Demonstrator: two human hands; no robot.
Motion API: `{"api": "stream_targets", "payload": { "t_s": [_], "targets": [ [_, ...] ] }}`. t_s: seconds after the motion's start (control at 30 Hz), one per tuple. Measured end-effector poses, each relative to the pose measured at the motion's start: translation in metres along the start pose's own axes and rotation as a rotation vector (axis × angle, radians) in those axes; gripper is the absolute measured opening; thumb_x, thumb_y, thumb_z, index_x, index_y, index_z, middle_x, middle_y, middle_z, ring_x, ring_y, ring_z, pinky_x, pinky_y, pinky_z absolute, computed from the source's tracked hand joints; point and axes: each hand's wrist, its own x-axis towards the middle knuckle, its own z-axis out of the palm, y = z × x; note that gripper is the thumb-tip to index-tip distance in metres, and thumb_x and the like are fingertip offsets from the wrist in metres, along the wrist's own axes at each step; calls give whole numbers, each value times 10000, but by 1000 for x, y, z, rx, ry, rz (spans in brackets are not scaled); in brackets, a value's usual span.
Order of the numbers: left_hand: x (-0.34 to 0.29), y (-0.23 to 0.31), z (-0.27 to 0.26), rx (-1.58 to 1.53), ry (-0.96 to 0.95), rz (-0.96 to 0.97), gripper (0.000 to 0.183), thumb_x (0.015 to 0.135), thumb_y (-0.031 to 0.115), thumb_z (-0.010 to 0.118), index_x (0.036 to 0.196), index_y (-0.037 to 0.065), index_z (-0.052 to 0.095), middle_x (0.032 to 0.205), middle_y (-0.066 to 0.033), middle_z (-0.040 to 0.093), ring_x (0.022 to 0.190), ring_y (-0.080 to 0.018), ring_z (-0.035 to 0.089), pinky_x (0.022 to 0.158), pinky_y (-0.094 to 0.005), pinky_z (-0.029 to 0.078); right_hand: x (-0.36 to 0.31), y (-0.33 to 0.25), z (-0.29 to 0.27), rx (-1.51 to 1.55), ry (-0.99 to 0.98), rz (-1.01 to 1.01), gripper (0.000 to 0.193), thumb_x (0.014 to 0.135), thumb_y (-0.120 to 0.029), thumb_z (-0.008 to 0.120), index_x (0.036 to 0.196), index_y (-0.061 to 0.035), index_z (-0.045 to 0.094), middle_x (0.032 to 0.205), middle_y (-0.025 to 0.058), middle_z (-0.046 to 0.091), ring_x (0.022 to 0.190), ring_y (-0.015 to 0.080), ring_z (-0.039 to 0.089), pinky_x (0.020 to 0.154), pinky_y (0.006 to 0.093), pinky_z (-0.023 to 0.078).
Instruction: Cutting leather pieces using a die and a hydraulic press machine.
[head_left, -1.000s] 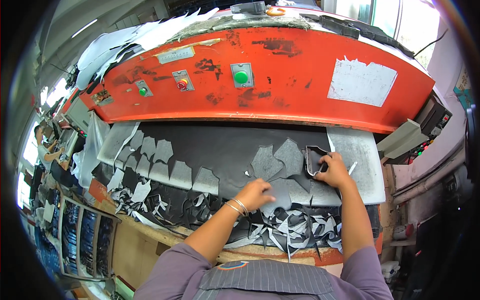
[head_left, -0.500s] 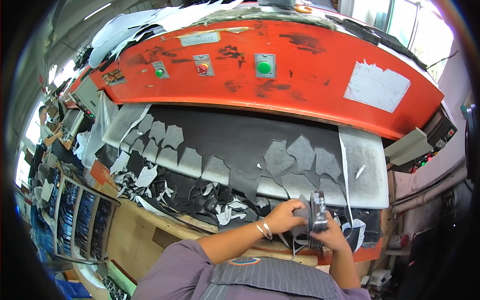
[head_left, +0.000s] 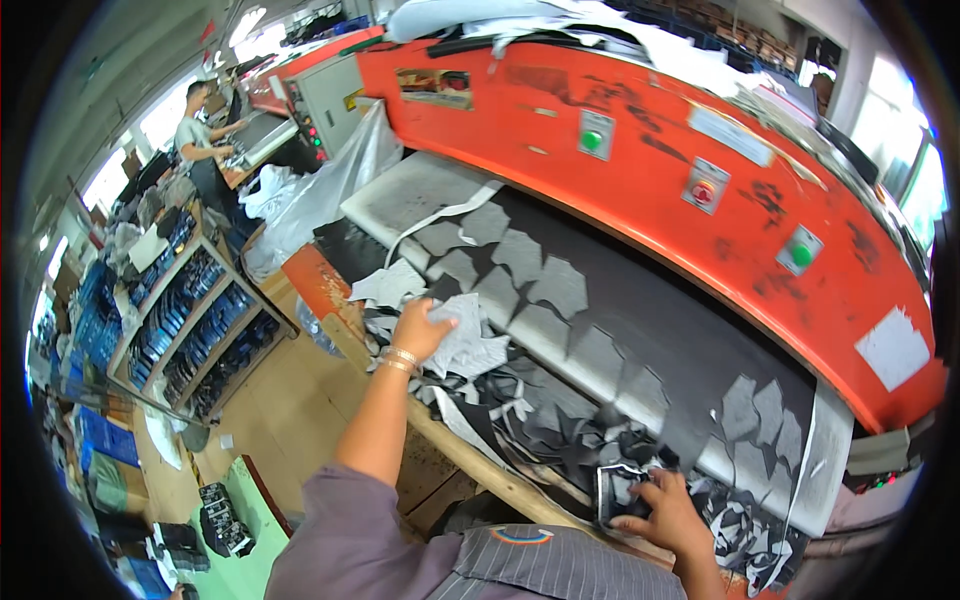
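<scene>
Our right hand clamps its fingers on the metal cutter; our left hand touches grey pieces, grip unclear. Crowding scraps could get mixed in.

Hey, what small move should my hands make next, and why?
Probably ease your left hand off the pale grey piece: it appears to lie on the cut material beside the white board already, and your right hand is holding the metal-edged frame well away from it.
</scene>
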Motion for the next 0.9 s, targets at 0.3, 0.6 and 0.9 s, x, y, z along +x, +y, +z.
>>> {"api": "stream_targets", "payload": {
  "t_s": [0.3, 0.6, 0.9],
  "targets": [
    [57, -61, -4, 203, -35, 245, 466, 681, 318, 798, 1048, 83, 634, 1101, -133, 622, 1020, -320, 581, 882, -400, 448, 234, -156, 53, -132, 10, -415, 561, 764, -302, 730, 1243, -76, 546, 1365, 165, 475, 1263, 343, 446, 1008, 420, 398],
    [153, -189, -71, 142, -176, -220, 687, 691, 439, 765, 1217, 29, 601, 1171, -218, 627, 1102, -364, 591, 932, -441, 457, 292, -172, 116, -150, -183, -266, 574, 797, -306, 686, 1305, -101, 515, 1409, 125, 466, 1297, 281, 445, 999, 422, 412],
    [155, -180, -77, -215, -31, -162, 567, 700, 244, 812, 1172, 10, 603, 1132, -136, 645, 1046, -263, 619, 902, -381, 473, 310, -140, 135, -49, 34, -356, 290, 839, -188, 606, 1110, -95, 651, 1122, 111, 660, 1008, 275, 640, 841, 374, 515]
  ]
}}
